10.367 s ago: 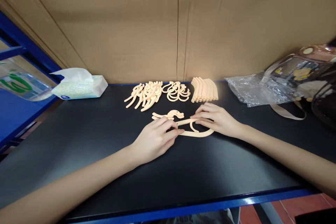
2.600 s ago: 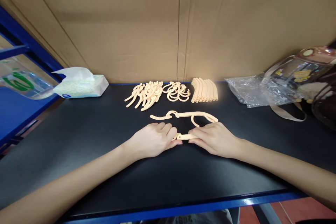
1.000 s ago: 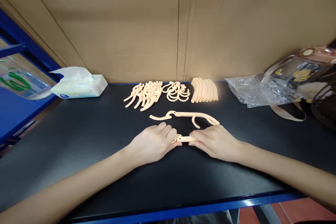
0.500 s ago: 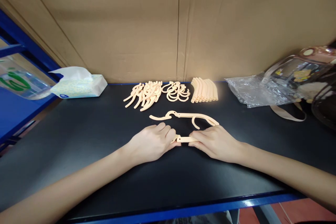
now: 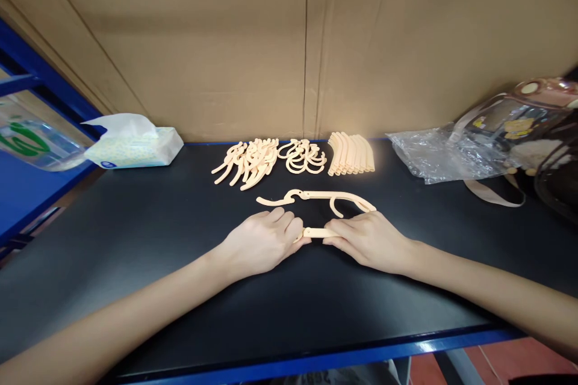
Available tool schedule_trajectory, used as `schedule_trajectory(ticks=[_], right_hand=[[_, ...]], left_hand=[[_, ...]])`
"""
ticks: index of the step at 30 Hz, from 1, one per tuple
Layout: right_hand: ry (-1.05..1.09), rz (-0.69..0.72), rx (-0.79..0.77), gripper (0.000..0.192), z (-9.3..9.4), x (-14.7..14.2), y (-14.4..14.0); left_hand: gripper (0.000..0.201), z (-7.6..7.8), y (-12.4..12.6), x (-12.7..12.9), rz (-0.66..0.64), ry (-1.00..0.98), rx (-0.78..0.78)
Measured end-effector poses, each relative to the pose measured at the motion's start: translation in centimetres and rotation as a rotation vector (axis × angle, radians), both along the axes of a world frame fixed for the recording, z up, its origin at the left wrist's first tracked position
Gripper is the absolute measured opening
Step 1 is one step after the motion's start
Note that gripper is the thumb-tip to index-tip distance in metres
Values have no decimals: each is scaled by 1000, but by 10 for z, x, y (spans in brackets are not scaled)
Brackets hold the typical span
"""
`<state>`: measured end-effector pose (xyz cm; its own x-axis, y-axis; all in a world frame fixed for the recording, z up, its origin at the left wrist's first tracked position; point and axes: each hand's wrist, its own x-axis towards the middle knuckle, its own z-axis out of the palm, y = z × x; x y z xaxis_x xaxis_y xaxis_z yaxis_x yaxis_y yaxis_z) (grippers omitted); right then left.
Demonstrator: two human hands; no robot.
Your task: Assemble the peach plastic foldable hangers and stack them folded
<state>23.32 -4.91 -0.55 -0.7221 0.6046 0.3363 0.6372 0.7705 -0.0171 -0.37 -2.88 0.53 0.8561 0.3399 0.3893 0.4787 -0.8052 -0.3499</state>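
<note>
Hands are barely shifting since a moment ago: I am watching left hand (image 5: 262,243) and right hand (image 5: 368,239) pinching the short plastic bar (image 5: 318,232) on the black table (image 5: 135,222), beside the hanger piece (image 5: 316,197), so joining looks unfinished.

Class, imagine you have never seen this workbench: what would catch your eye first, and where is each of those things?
First, the two hands meeting at the middle of the black table: the left hand and right hand each pinch an end of a short cream plastic bar. Just behind them lies a long curved cream piece. Along the cardboard wall sit three piles of cream parts, with a tissue pack far left.
</note>
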Motion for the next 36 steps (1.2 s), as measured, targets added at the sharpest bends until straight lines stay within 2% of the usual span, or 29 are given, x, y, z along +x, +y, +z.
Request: schedule_trajectory(ticks=[8,17,20,24,29,33,36], right_hand=[[-3,2,-18,42,-1,2,1],[-34,4,-176,36,2,5,2],[41,81,-146,33,5,6,3],[202,159,-45,29,10,9,5],[297,59,-11,22,14,16,13],[263,-67,-24,26,14,22,20],[217,-104,-56,27,9,23,24]], left_hand=[[29,4,-1,1,-14,-16,-53],[25,6,-1,-1,-49,-16,-143],[22,8,0,-4,-76,-26,-188],[23,10,1,-8,-144,-54,-171],[23,12,1,-8,-161,-71,-138],[19,13,0,-7,-181,-61,-152],[15,14,-1,-6,-214,-42,-184]])
